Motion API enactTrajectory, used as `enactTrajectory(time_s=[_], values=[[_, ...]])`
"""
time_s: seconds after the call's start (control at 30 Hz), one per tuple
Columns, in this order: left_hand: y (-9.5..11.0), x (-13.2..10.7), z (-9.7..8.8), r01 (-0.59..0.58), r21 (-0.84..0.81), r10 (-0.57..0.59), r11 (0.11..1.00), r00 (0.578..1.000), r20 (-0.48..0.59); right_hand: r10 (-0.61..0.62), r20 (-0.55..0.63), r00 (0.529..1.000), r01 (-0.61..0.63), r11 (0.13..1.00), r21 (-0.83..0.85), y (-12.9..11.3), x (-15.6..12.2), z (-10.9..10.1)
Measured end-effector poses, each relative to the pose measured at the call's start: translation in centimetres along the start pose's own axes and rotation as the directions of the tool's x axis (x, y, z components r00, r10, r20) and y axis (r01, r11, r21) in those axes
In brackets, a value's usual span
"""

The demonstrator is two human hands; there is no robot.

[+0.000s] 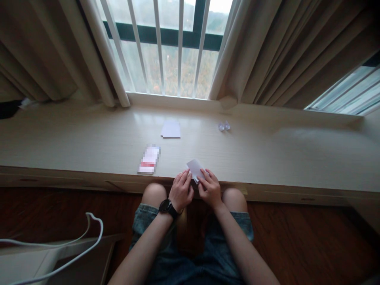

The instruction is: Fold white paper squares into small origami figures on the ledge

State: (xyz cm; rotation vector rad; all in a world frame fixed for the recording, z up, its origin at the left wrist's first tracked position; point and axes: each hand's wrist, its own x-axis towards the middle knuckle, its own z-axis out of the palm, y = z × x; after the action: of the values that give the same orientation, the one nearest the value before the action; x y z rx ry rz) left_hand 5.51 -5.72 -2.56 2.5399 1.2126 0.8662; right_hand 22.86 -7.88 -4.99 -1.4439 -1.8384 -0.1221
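A small folded piece of white paper [195,168] lies at the front edge of the pale counter, tilted between my two hands. My right hand [210,186] grips its right side, fingers over the top. My left hand [181,190], below a black wristwatch [168,207], has its fingers closed together at the paper's left edge. The thumb's contact there is partly hidden. Farther back on the counter rests a small stack of white paper sheets [171,130]. Left of my hands lies a phone [149,160] with a blurred-out screen.
Two small clear objects [224,126] stand on the counter [276,158] at the right back. Behind it are a barred window [166,59] and curtains [261,51]. A white cable [99,233] loops at lower left. My knees touch or nearly touch the counter front.
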Motion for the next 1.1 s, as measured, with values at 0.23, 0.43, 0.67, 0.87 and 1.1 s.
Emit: enactTrajectory(time_s=[0.23, 0.43, 0.67, 0.87, 1.1], values=[[-0.2, 0.0, 0.1, -0.023, 0.013, 0.022, 1.000, 0.999, 0.031, -0.017, 0.030, 0.999, 0.017, 1.000, -0.002, -0.4, -0.1, -0.2], [-0.4, -0.1, 0.2, -0.025, 0.018, 0.024, 1.000, 0.999, 0.026, 0.006, 0.058, 0.998, -0.005, 1.000, -0.013, -0.4, -0.2, -0.2], [-0.4, 0.1, 0.2, -0.023, -0.010, 0.024, 1.000, 1.000, 0.011, -0.014, 0.050, 0.999, 0.015, 1.000, -0.023, -0.1, 0.1, 0.1], [-0.6, 2.1, -0.4, 0.220, -0.223, -0.253, 0.950, 0.958, -0.133, -0.017, -0.003, 1.000, 0.017, 0.999, -0.030, 0.1, 0.8, 0.7], [-1.7, 6.9, -1.0, 0.597, -0.614, -0.565, 0.516, 0.776, 0.280, -0.004, -0.061, 0.998, 0.002, 0.999, -0.040, -0.3, 1.5, 1.4]])
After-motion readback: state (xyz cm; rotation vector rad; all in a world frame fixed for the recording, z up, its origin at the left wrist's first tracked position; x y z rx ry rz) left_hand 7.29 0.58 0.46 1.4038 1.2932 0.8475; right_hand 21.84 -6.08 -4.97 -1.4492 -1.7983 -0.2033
